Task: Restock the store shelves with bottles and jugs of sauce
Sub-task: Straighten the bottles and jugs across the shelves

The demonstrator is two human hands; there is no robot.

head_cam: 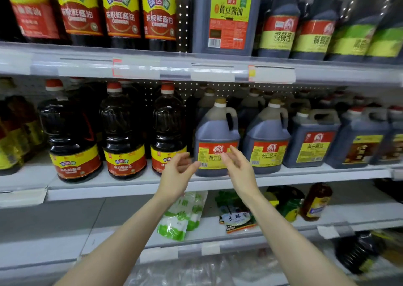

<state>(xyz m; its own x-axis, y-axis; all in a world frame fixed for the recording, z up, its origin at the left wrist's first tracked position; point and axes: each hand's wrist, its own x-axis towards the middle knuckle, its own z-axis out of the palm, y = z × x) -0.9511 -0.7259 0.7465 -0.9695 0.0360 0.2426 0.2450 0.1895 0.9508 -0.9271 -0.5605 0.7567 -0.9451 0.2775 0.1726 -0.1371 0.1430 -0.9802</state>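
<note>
**Desk:** What are the hands doing?

**Photographer:** Both are raised before the middle shelf (130, 185). The left hand (177, 172) and the right hand (237, 168) are relaxed, fingers loosely spread, palms facing each other, and neither grasps anything. Between and just behind them stands a soy sauce jug (216, 133), upright at the shelf's front edge, red-and-yellow label outward. Fingertips of both hands overlap that label; whether they touch it cannot be told.

**Desk:** And around it?

**Photographer:** A matching second jug (265, 133) stands just to its right. Three red-capped bottles (124, 133) of dark sauce stand in a row to its left. On the upper shelf (87, 65) a square jug (226, 17) stands among more bottles. On the lower shelf (359, 211) lie green-and-white pouches (181, 216) and a tilted amber bottle (316, 203).
</note>
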